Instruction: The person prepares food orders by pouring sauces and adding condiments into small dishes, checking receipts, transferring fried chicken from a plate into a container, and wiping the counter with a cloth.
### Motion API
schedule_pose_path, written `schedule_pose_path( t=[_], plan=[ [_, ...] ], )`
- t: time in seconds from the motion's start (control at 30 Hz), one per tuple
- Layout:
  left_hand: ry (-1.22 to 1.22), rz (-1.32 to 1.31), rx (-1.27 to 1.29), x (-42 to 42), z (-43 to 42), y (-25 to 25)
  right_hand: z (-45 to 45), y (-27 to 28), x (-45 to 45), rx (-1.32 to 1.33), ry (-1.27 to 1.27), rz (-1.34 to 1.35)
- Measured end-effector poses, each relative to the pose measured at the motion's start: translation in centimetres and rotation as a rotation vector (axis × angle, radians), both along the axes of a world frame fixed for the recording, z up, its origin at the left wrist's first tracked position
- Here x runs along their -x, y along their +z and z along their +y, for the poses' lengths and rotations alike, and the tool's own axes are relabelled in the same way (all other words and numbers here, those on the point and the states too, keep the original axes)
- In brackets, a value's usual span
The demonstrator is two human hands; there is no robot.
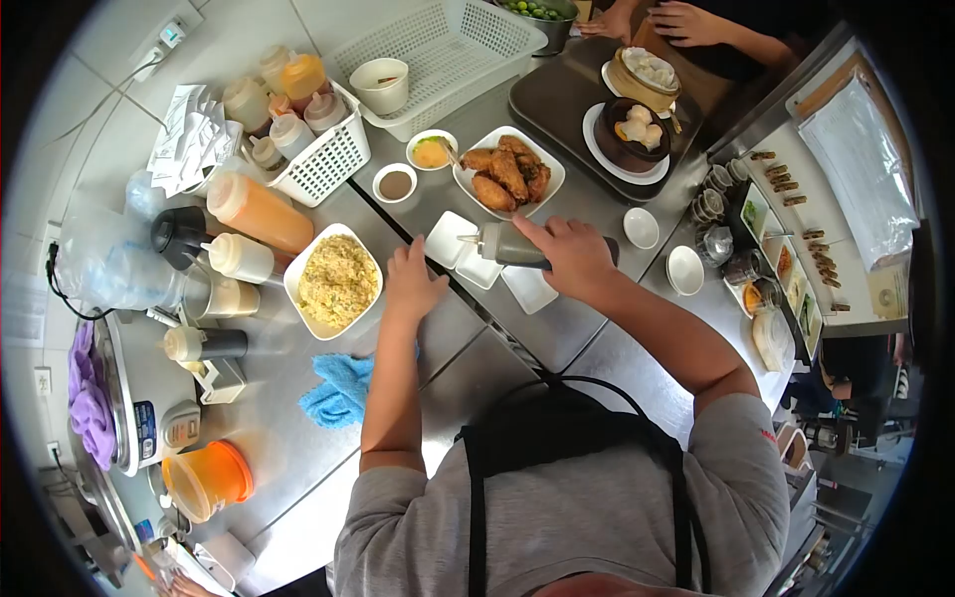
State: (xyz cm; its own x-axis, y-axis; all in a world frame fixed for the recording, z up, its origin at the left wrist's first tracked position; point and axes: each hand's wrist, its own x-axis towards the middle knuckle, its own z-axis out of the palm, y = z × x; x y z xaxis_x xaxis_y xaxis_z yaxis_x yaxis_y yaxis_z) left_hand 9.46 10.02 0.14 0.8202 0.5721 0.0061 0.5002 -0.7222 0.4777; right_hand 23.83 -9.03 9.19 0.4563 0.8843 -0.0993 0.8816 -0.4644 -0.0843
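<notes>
My right hand point(572, 257) is wrapped around a squeeze bottle point(517, 246) of dark sauce, tipped on its side with the nozzle pointing left. Beneath the nozzle are small white sauce dishes point(479, 269), set close together. My left hand point(416, 284) is beside the leftmost dish, fingers stretched forward and apart; whether they touch its rim I cannot tell. To its left sits a white bowl of fried rice point(340, 282). Beyond the bottle stands a square white bowl of fried chicken wings point(505, 171). Another white dish point(529, 289) lies partly under my right hand.
A dark tray point(547, 104) carries dim sum in steamers; another person's hands point(686, 22) are behind it. Sauce bottles fill a white basket point(320, 159) at left. A blue cloth point(336, 390), an orange-rimmed tub point(209, 480) and two sauce cups point(395, 184) are on the counter.
</notes>
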Motion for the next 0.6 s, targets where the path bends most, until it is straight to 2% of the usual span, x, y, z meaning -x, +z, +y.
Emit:
schedule_pose_path(
  t=[0.1,0.27,0.33,0.37,0.47,0.6],
  plan=[
    [0.046,0.068,-0.048,-0.6,-1.4,0.7,0.3,-1.0,-0.2,0.042,0.009,-0.066],
    [0.091,-0.008,-0.032,-0.8,-2.2,-0.4,1.6,-0.4,0.0,0.126,0.048,-0.183],
    [0.101,-0.021,-0.155,-1.0,-1.5,-0.7,3.0,-0.6,-0.4,0.097,0.105,-0.317],
    [0.117,-0.073,-0.176,-0.9,-1.5,-0.7,3.4,-1.1,-0.7,0.022,0.151,-0.489],
    [0.125,-0.066,-0.129,-0.5,-1.5,-0.2,4.7,0.5,-0.4,0.203,0.169,-0.316],
    [0.123,-0.077,-0.116,-0.6,-1.4,-0.6,5.7,1.0,-0.1,0.261,0.235,-0.382]
  ],
)
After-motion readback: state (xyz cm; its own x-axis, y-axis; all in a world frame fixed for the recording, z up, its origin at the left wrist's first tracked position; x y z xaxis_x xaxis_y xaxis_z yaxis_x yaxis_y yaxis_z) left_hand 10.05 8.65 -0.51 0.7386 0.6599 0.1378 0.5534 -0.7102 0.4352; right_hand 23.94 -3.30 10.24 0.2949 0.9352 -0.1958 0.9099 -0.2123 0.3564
